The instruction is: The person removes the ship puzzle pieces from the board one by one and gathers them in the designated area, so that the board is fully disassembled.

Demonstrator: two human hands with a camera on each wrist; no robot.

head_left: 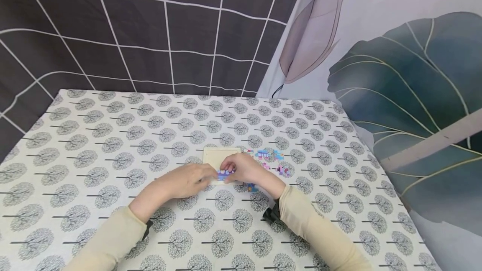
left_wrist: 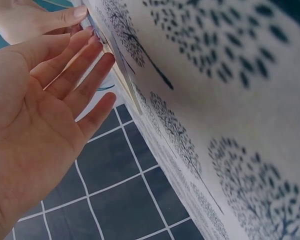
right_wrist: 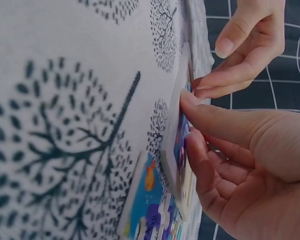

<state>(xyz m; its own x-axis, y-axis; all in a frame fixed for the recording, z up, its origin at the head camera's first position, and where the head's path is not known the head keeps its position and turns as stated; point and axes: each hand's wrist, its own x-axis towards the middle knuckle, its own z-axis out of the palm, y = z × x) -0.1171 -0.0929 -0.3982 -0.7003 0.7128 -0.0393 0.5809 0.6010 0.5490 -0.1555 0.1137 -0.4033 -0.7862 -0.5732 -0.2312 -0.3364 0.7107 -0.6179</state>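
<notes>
A shallow cream puzzle tray lies on the tablecloth, with blue-purple puzzle pieces along its near side. My left hand is at the tray's left, its fingertips touching the pieces there; in the left wrist view its fingers are mostly straight and spread. From the right, my right hand reaches over the tray. In the right wrist view, its thumb and curled index finger pinch at a puzzle piece in the tray. The held piece's outline is mostly hidden under the fingers.
Loose puzzle pieces in blue, pink and purple lie right of the tray. A blue and orange piece lies beneath the right wrist. The tree-print tablecloth reaches back to a dark grid curtain.
</notes>
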